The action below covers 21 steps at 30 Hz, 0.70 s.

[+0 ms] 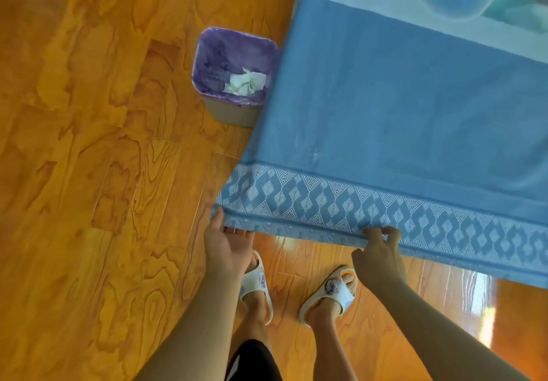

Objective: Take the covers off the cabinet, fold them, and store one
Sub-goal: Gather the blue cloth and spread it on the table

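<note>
The blue cover [400, 107] is being gripped at its patterned hem by the left hand [228, 244] and the right hand [379, 259]. It is still draped; removal is being started, and folding and storing remain.

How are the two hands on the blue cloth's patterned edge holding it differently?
The left hand holds the corner of the blue patterned cloth, thumb on top, fingers underneath. The right hand is farther along the edge, pinching it with curled fingers. Both grip the same patterned border.
</note>
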Tool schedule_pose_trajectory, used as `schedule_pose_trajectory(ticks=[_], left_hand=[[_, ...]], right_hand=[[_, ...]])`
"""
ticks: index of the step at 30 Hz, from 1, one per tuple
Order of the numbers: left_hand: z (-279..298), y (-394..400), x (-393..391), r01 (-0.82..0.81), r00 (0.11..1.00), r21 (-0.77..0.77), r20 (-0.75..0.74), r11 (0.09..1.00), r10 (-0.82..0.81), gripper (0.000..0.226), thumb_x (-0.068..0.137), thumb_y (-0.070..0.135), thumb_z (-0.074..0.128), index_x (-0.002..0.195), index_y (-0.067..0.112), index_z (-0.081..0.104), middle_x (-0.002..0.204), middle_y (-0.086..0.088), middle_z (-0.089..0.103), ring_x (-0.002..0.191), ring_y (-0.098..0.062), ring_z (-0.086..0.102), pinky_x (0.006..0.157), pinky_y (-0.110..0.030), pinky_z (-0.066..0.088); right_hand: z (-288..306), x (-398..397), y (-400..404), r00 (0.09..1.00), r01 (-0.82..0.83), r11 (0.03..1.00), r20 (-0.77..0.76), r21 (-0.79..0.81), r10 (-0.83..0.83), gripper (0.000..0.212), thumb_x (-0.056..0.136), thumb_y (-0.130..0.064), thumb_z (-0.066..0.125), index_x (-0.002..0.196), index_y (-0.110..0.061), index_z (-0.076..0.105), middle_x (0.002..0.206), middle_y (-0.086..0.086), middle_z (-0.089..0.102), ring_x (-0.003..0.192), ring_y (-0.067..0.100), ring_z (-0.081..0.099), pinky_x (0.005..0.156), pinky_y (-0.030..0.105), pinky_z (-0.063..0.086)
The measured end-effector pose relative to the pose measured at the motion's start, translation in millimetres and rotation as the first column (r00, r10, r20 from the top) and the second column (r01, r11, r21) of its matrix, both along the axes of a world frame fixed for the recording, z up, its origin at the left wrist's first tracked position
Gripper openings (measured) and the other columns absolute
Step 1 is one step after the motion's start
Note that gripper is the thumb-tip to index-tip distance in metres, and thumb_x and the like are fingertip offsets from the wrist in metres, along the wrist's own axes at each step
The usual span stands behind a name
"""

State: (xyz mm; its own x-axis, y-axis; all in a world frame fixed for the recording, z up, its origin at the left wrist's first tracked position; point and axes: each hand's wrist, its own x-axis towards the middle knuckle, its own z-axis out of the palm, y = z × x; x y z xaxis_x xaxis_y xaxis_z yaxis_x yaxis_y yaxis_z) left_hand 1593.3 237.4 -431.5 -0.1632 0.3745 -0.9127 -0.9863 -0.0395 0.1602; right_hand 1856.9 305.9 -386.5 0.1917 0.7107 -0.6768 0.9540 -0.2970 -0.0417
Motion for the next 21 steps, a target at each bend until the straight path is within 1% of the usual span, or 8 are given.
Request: schedule_pose_trajectory(ticks=[4,7,9,11,13,14,17,21], left_hand=[[29.7,-15.6,-10.1,0.251,0.925,-0.212,-0.235,0.944,-0.299,0.022,0.100,0.015,0.062,0.121,0.013,0.064,0.109,-0.007,0.075,0.106,-0.023,0.071,0.084,-0.037,0.057],[46.8,-18.4,-26.7,0.379,0.738,-0.334,-0.454,0.863,-0.499,0.012,0.098,0.007,0.064,0.108,0.011,0.070,0.094,-0.009,0.075,0.089,-0.022,0.074,0.076,-0.034,0.061],[52.5,-18.3,-32.4,0.388,0.643,-0.408,-0.522,0.826,-0.560,0.011,0.097,0.006,0.065,0.106,0.007,0.072,0.091,-0.011,0.074,0.084,-0.023,0.073,0.069,-0.029,0.060],[55.8,-18.6,-32.5,0.407,0.553,-0.462,-0.562,0.788,-0.615,0.010,0.097,0.008,0.066,0.106,0.007,0.071,0.090,-0.011,0.073,0.080,-0.022,0.073,0.065,-0.026,0.059],[57.1,-19.2,-30.7,0.428,0.477,-0.502,-0.580,0.751,-0.660,0.011,0.098,0.009,0.066,0.107,0.009,0.071,0.091,-0.011,0.073,0.077,-0.019,0.073,0.063,-0.025,0.058],[56.4,-19.5,-30.5,0.431,0.457,-0.513,-0.585,0.742,-0.670,0.012,0.097,0.009,0.066,0.108,0.010,0.070,0.092,-0.011,0.073,0.076,-0.018,0.073,0.062,-0.024,0.057],[57.9,-17.9,-32.6,0.427,0.445,-0.528,-0.585,0.734,-0.678,0.018,0.097,0.009,0.065,0.114,0.009,0.070,0.094,-0.010,0.075,0.078,-0.017,0.074,0.062,-0.022,0.058],[66.3,-15.0,-44.5,0.444,0.623,-0.428,-0.484,0.787,-0.615,0.018,0.103,0.011,0.056,0.116,0.006,0.068,0.098,-0.014,0.075,0.080,-0.020,0.076,0.070,-0.032,0.062]], right_hand=[[8.7,-5.5,0.3,0.999,0.034,0.999,-0.028,0.036,-0.032,0.045,0.091,-0.015,0.057,0.135,-0.014,0.049,0.147,0.004,0.021,0.107,0.035,0.056,0.078,0.035,0.040],[8.3,-15.9,-8.2,0.919,0.394,0.912,-0.071,0.112,-0.388,0.038,0.093,-0.022,0.055,0.128,-0.008,0.051,0.135,0.013,0.038,0.094,0.031,0.052,0.082,0.039,0.044],[6.6,-20.8,-19.0,0.682,0.731,0.678,-0.120,0.077,-0.722,0.042,0.090,-0.029,0.054,0.123,-0.003,0.053,0.113,0.015,0.051,0.089,0.031,0.054,0.084,0.044,0.051],[5.1,-27.0,-29.3,0.288,0.928,0.332,-0.244,-0.167,-0.926,0.039,0.097,-0.026,0.056,0.128,-0.003,0.051,0.103,0.013,0.053,0.094,0.031,0.056,0.090,0.049,0.053],[2.1,-30.6,-36.3,-0.096,0.880,0.070,-0.321,-0.470,-0.942,0.048,0.103,-0.030,0.055,0.144,-0.011,0.040,0.117,0.016,0.054,0.108,0.034,0.056,0.105,0.053,0.046],[3.8,-34.7,-37.0,-0.227,0.816,0.011,-0.338,-0.579,-0.913,0.053,0.103,-0.033,0.054,0.149,-0.013,0.035,0.124,0.017,0.056,0.116,0.035,0.055,0.110,0.054,0.041],[2.9,-42.8,-33.3,-0.346,0.747,0.006,-0.396,-0.665,-0.850,0.047,0.103,-0.034,0.054,0.140,-0.007,0.045,0.129,0.013,0.060,0.119,0.031,0.059,0.110,0.048,0.042],[2.9,-47.5,-27.0,-0.365,0.797,-0.041,-0.428,-0.602,-0.827,0.019,0.102,-0.024,0.056,0.116,-0.012,0.058,0.093,0.002,0.062,0.095,0.018,0.064,0.083,0.034,0.050]])
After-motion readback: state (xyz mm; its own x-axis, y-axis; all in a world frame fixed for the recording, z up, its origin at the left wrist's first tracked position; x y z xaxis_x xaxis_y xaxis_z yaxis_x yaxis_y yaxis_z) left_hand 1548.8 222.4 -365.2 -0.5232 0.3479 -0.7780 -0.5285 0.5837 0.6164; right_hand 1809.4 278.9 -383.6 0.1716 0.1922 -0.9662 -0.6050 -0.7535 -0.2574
